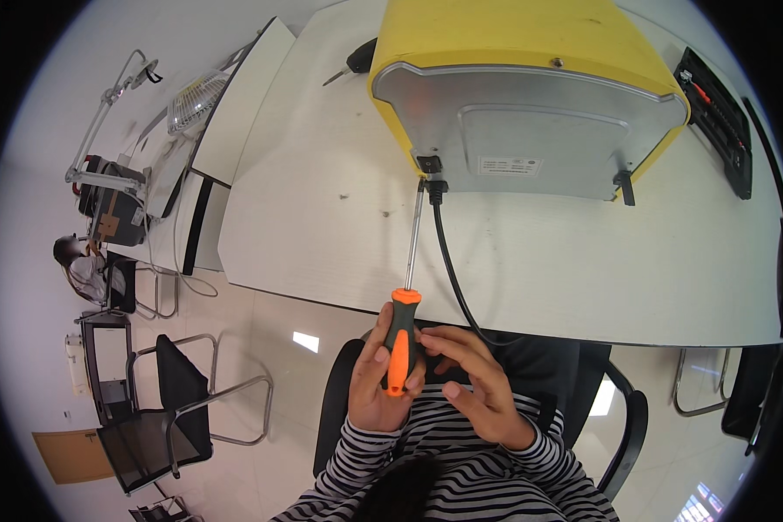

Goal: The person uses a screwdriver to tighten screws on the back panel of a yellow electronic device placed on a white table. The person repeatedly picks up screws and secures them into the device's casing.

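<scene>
- In the head view I see the left hand closed around the grey-and-orange handle of a screwdriver.
- I see the right hand just right of the left hand, thumb and fingers spread; I can't tell whether its fingertips touch the handle.
- The screwdriver's shaft runs forward from the left hand, its tip at the lower edge of a yellow machine with a grey panel; I can't make out whether it sits in a screw.
- A black power cord plugs in just right of the tip and drops down ahead of the right hand.
- The machine rests on the white tabletop, ahead of both hands.
- Far right and forward of the right hand, I have a black tool case.
</scene>
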The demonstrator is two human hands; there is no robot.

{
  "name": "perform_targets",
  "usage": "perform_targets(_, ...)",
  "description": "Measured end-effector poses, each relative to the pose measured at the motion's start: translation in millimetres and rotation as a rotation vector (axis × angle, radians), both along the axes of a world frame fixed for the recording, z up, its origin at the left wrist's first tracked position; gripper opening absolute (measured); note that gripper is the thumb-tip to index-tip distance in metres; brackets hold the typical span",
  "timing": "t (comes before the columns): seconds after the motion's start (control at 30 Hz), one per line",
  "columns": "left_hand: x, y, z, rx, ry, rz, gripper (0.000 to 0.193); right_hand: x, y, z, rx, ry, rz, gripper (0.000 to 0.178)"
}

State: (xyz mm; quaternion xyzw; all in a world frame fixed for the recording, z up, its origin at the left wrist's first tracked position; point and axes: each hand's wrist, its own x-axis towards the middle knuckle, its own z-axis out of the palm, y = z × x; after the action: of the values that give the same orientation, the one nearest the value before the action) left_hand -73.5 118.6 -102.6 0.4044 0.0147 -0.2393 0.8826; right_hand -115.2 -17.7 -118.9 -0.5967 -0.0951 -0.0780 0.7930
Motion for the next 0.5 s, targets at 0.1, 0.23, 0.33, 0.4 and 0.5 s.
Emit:
perform_targets(0.1,6,3,5,0.282,-0.162,-0.004,0.048,-1,-1,1,0.029,0.027,0.033,0.040)
perform_targets(0.23,6,7,3,0.855,-0.588,0.180,0.041,-3,3,3,0.001,0.048,0.046,0.042)
perform_targets(0.33,6,-2,4,1.347,-1.075,0.410,0.036,-2,7,3,0.012,0.034,0.065,0.043)
perform_targets(0.4,4,-4,1,1.337,-1.106,0.414,0.036,1,10,1,0.044,0.000,0.094,0.045)
perform_targets(0.5,1,-7,-2,1.280,-1.086,0.405,0.034,3,17,2,0.083,0.016,0.095,0.049)
